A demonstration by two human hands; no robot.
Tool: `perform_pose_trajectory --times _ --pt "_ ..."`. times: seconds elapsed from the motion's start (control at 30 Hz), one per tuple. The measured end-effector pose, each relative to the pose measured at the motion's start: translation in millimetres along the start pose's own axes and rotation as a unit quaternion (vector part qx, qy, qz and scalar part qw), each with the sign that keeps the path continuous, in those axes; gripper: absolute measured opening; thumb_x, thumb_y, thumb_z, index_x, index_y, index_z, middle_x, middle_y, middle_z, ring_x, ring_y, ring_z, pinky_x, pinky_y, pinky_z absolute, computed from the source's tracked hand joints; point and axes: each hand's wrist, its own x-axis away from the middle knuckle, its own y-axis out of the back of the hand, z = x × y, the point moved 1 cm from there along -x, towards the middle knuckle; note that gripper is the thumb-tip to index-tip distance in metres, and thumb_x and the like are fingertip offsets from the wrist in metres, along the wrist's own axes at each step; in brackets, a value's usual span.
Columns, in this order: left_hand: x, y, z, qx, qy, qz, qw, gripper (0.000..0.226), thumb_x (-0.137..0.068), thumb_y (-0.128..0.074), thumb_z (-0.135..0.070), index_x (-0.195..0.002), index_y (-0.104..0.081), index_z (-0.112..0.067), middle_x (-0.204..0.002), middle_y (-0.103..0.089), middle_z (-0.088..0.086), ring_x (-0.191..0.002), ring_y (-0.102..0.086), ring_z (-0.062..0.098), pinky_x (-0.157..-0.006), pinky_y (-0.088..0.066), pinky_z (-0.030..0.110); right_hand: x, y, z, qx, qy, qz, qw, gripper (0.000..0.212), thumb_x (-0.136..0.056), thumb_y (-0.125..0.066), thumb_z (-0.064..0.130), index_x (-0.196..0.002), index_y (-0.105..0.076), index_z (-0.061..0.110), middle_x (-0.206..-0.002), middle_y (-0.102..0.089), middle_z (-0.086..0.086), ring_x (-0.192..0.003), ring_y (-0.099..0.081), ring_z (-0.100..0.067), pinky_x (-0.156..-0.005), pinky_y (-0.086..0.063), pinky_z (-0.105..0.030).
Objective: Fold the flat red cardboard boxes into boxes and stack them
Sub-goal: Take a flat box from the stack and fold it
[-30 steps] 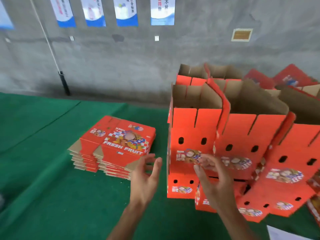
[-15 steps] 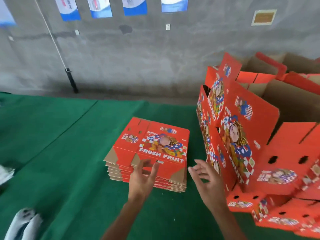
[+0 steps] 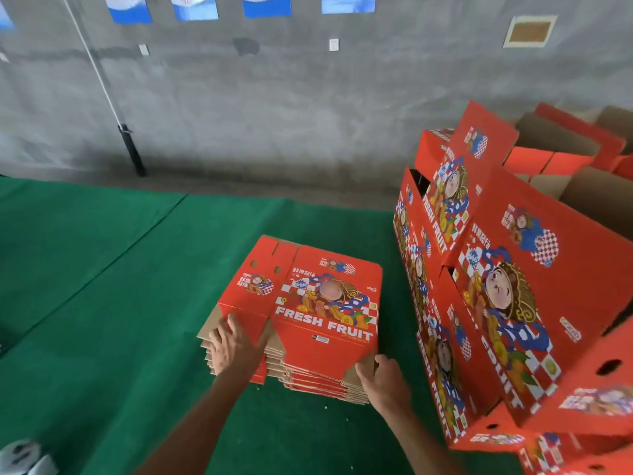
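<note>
Reading "FRESH FRUIT", the flat stack (image 3: pixel 308 323) at frame centre is now gripped by left hand (image 3: pixel 233 347) and right hand (image 3: pixel 383 378), previously hovering.

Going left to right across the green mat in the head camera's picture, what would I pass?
White shoe → left hand → pile of flat boxes → right hand → stack of folded boxes.
</note>
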Motion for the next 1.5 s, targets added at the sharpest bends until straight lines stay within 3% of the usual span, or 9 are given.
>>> perform_pose_trajectory --times 0.33,0.6,0.77,0.97,1.07,1.17,1.27,1.4,1.5 --pt "-15 0 2 -0.268 -0.083 0.059 0.958 0.067 -0.105 -0.033 -0.055 -0.149 -0.038 -0.005 -0.141 -0.047 0.022 -0.123 -0.047 0.034 -0.101 -0.049 0.038 3 -9 14 -0.034 -0.032 -0.008 0.999 0.037 -0.093 -0.07 0.048 -0.107 -0.061 0.015 -0.117 -0.052 -0.001 -0.093 -0.061 -0.012 -0.074 -0.053 -0.022" --pt "-7 27 -7 -0.245 -0.11 0.072 0.961 0.058 -0.1 -0.045 -0.054 -0.136 -0.054 -0.009 -0.133 -0.06 0.012 -0.125 -0.055 0.029 -0.098 -0.053 0.038 32 -8 16 -0.188 -0.005 -0.09 0.978 0.054 -0.085 -0.082 0.033 -0.128 -0.056 0.014 -0.127 -0.057 -0.002 -0.12 -0.056 -0.021 -0.097 -0.052 -0.036" --pt "3 56 -14 -0.172 -0.123 0.013 0.977 0.034 -0.105 -0.041 -0.035 -0.122 -0.061 -0.012 -0.107 -0.073 0.009 -0.101 -0.071 0.027 -0.083 -0.058 0.039 52 8 36 -0.352 0.061 -0.117 0.927 0.058 -0.091 -0.077 0.017 -0.138 -0.044 0.028 -0.119 -0.064 0.005 -0.088 -0.07 -0.005 -0.065 -0.059 -0.021" --pt "45 87 -2 0.069 -0.105 -0.043 0.991 0.023 -0.105 -0.049 -0.022 -0.1 -0.068 -0.009 -0.085 -0.071 0.02 -0.077 -0.068 0.038 -0.066 -0.053 0.039 78 34 41 -0.359 0.105 -0.159 0.914 0.066 -0.101 -0.063 0.022 -0.158 -0.032 0.034 -0.14 -0.055 0.008 -0.116 -0.062 -0.011 -0.099 -0.057 -0.034" --pt "67 106 11 0.163 -0.112 -0.078 0.977 0.021 -0.103 -0.057 -0.024 -0.094 -0.071 -0.011 -0.079 -0.071 0.02 -0.073 -0.067 0.042 -0.063 -0.052 0.041 98 56 48 -0.308 0.127 -0.215 0.918 0.053 -0.103 -0.061 0.021 -0.152 -0.042 0.019 -0.139 -0.055 0.009 -0.124 -0.051 0.005 -0.102 -0.036 -0.003" --pt "92 122 17 0.209 -0.111 -0.125 0.963 0.027 -0.101 -0.062 -0.025 -0.079 -0.064 -0.008 -0.07 -0.066 0.02 -0.066 -0.062 0.043 -0.058 -0.044 0.038 123 75 40 -0.29 0.158 -0.273 0.904 0.048 -0.102 -0.063 0.018 -0.146 -0.047 0.008 -0.113 -0.044 0.043 -0.098 -0.043 0.037 -0.074 -0.024 0.016" --pt "120 139 8 0.24 -0.138 -0.174 0.945 0.038 -0.101 -0.063 -0.02 -0.068 -0.046 -0.015 -0.065 -0.05 0.006 -0.059 -0.048 0.032 -0.059 -0.034 0.034 143 100 24 -0.305 0.173 -0.216 0.911 0.031 -0.104 -0.058 0.028 -0.132 -0.058 0.015 -0.102 -0.06 0.029 -0.101 -0.065 0.001 -0.075 -0.042 -0.002" --pt "163 161 -10 0.257 -0.171 -0.219 0.926 0.042 -0.102 -0.061 -0.019 -0.068 -0.036 -0.02 -0.067 -0.046 0.006 -0.059 -0.048 0.033 -0.06 -0.037 0.038 168 142 -6 -0.333 0.211 -0.176 0.902 0.027 -0.104 -0.057 0.023 -0.131 -0.054 0.021 -0.118 -0.064 0.014 -0.111 -0.057 0.011 -0.09 -0.042 -0.005" --pt "206 177 -25 0.259 -0.19 -0.229 0.919 0.037 -0.103 -0.06 -0.019 -0.072 -0.04 -0.018 -0.069 -0.047 0.005 -0.063 -0.049 0.033 -0.062 -0.04 0.041 196 180 -27 -0.33 0.205 -0.15 0.909 0.026 -0.103 -0.058 0.019 -0.128 -0.063 0.021 -0.113 -0.07 0.011 -0.105 -0.064 0.0 -0.087 -0.048 -0.012"
